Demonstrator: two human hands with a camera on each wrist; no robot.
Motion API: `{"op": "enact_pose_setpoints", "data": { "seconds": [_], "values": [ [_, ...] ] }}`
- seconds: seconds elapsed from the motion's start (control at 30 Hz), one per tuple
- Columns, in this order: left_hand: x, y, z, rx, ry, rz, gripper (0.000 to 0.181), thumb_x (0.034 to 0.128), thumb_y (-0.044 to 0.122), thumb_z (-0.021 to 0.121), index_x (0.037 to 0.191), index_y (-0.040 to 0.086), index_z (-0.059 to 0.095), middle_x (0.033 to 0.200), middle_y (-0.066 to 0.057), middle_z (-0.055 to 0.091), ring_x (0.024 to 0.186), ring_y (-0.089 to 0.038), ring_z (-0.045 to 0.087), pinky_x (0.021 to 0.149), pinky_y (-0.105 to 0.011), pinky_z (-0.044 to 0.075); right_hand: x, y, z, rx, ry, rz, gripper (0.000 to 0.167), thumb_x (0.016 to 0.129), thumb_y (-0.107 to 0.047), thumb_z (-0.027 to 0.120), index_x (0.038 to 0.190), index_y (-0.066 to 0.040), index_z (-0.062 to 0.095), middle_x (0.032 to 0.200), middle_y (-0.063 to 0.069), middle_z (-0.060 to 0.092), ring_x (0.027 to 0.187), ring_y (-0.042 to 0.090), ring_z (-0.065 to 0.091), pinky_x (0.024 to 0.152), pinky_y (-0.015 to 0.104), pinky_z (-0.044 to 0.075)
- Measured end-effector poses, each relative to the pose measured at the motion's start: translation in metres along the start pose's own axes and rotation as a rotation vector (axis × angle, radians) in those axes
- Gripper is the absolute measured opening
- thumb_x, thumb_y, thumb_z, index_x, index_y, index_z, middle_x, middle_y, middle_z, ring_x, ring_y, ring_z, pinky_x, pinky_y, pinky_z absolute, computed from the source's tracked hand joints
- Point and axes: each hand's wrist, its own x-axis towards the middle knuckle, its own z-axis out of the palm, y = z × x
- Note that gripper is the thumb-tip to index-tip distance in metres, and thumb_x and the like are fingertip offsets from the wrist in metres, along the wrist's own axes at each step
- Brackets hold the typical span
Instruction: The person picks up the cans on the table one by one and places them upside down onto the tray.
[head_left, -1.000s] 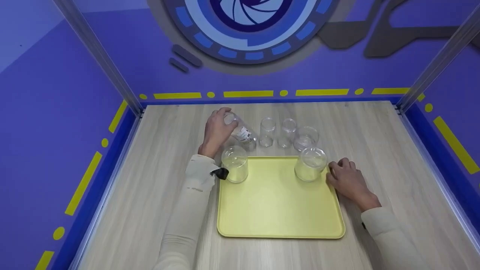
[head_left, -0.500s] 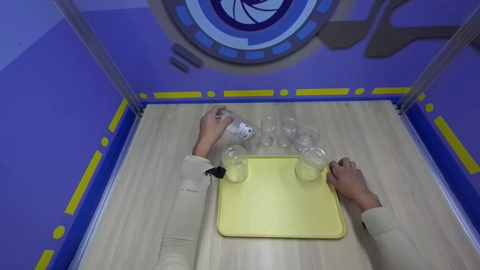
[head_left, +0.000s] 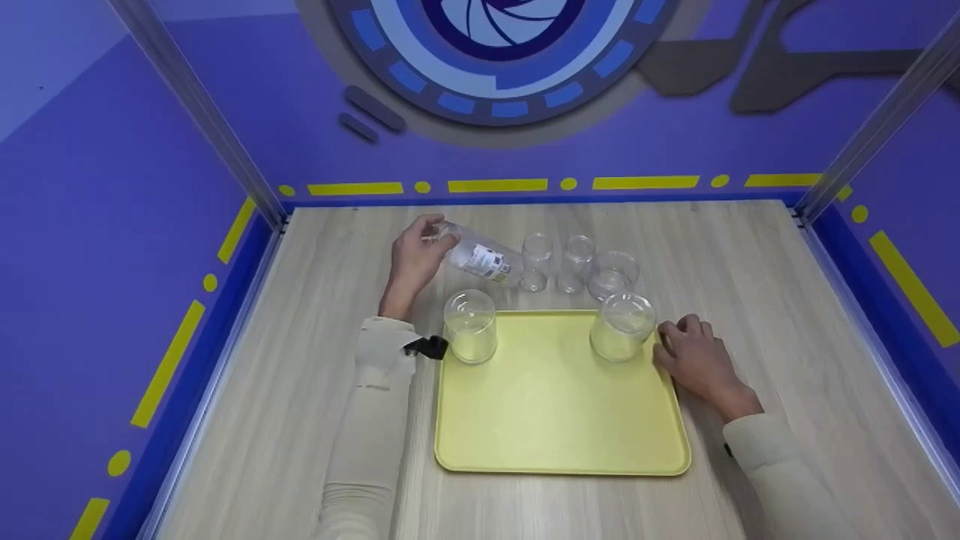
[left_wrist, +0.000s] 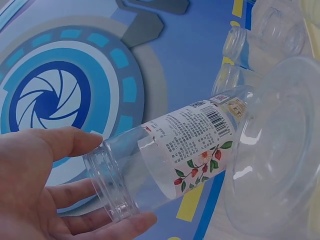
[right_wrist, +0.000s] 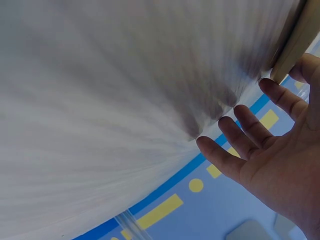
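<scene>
My left hand (head_left: 416, 255) holds a clear plastic bottle (head_left: 484, 260) by its threaded neck, thumb on one side and fingers on the other. The bottle leans far over, base toward the right; its white label (left_wrist: 192, 142) carries a barcode and red flowers. Whether its base touches the table is unclear. Beside the yellow tray's (head_left: 562, 405) right rim, my right hand (head_left: 697, 356) rests with fingertips on the table and the thumb side at the tray edge. Two clear jars stand at the tray's back corners, one left (head_left: 471, 326), one right (head_left: 622, 330).
Behind the tray stand two slim clear containers (head_left: 536, 262), close to the bottle's base, and a low wide clear container (head_left: 613, 276). A purple wall (head_left: 480, 161) closes off the back of the wooden table (head_left: 300, 390), with side panels left and right.
My left hand has shifted left, and the bottle has tipped further over, its base swinging right toward the slim containers. The right hand and tray have stayed put.
</scene>
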Motion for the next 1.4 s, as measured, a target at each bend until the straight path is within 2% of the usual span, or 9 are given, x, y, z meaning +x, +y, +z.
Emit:
{"op": "enact_pose_setpoints", "data": {
  "seconds": [0.17, 0.4, 0.63, 0.73, 0.9, 1.03, 1.13, 1.4],
  "values": [
    [-0.001, -0.002, -0.002, -0.034, 0.019, -0.040, 0.048, 0.0943, 0.025, 0.073, 0.139, 0.006, 0.068, 0.132, -0.018, 0.069, 0.121, -0.030, 0.065, 0.098, -0.042, 0.055, 0.001, 0.001, 0.000, 0.003, 0.006, 0.000, 0.030, 0.104, -0.021, 0.061, 0.127, -0.001, 0.063, 0.118, 0.031, 0.051, 0.108, 0.052, 0.051, 0.078, 0.071, 0.047],
    [-0.007, -0.003, -0.004, -0.182, 0.004, -0.111, 0.048, 0.0970, 0.022, 0.072, 0.141, 0.006, 0.066, 0.132, -0.017, 0.066, 0.117, -0.028, 0.065, 0.090, -0.039, 0.061, 0.000, 0.002, 0.001, 0.007, 0.008, 0.010, 0.030, 0.105, -0.021, 0.060, 0.126, -0.002, 0.063, 0.119, 0.031, 0.051, 0.109, 0.052, 0.051, 0.079, 0.071, 0.047],
    [-0.015, -0.007, -0.008, -0.298, -0.001, -0.128, 0.048, 0.1011, 0.020, 0.069, 0.144, 0.002, 0.062, 0.125, -0.017, 0.067, 0.117, -0.033, 0.067, 0.087, -0.038, 0.061, 0.000, 0.001, 0.002, 0.002, 0.010, 0.008, 0.031, 0.105, -0.021, 0.060, 0.128, -0.001, 0.062, 0.122, 0.032, 0.050, 0.113, 0.054, 0.051, 0.082, 0.073, 0.047],
    [-0.016, -0.009, -0.009, -0.337, -0.005, -0.133, 0.048, 0.1011, 0.019, 0.068, 0.145, 0.000, 0.061, 0.125, -0.018, 0.067, 0.119, -0.035, 0.067, 0.085, -0.037, 0.061, 0.000, 0.001, 0.002, -0.002, 0.008, 0.013, 0.031, 0.105, -0.021, 0.060, 0.128, -0.001, 0.062, 0.122, 0.033, 0.050, 0.112, 0.054, 0.051, 0.082, 0.073, 0.047],
    [-0.019, -0.012, -0.010, -0.400, 0.004, -0.162, 0.046, 0.1015, 0.017, 0.068, 0.144, 0.001, 0.062, 0.127, -0.018, 0.067, 0.117, -0.033, 0.066, 0.087, -0.040, 0.062, -0.001, 0.000, 0.002, 0.005, 0.000, 0.021, 0.031, 0.105, -0.021, 0.060, 0.128, -0.001, 0.062, 0.123, 0.032, 0.050, 0.113, 0.054, 0.051, 0.083, 0.073, 0.047],
    [-0.021, -0.013, -0.010, -0.454, 0.005, -0.188, 0.046, 0.1025, 0.017, 0.068, 0.145, 0.001, 0.061, 0.131, -0.018, 0.066, 0.119, -0.038, 0.065, 0.088, -0.040, 0.062, -0.001, -0.001, 0.001, 0.015, -0.001, 0.022, 0.031, 0.105, -0.022, 0.060, 0.128, -0.001, 0.063, 0.123, 0.032, 0.050, 0.113, 0.053, 0.050, 0.083, 0.073, 0.047],
    [-0.022, -0.014, -0.009, -0.487, 0.010, -0.202, 0.046, 0.1026, 0.016, 0.068, 0.145, 0.001, 0.061, 0.130, -0.019, 0.067, 0.114, -0.037, 0.066, 0.085, -0.037, 0.062, -0.002, -0.002, 0.002, 0.017, 0.005, 0.021, 0.030, 0.105, -0.022, 0.060, 0.127, -0.001, 0.063, 0.122, 0.031, 0.050, 0.112, 0.053, 0.051, 0.082, 0.072, 0.047],
    [-0.029, -0.017, -0.007, -0.607, 0.055, -0.230, 0.040, 0.1016, 0.012, 0.068, 0.139, -0.001, 0.064, 0.120, -0.018, 0.069, 0.090, -0.022, 0.069, 0.076, -0.034, 0.063, -0.002, -0.002, 0.003, 0.018, 0.016, 0.023, 0.030, 0.105, -0.022, 0.060, 0.127, -0.002, 0.063, 0.122, 0.032, 0.050, 0.114, 0.054, 0.050, 0.082, 0.073, 0.047]
  ]
}}
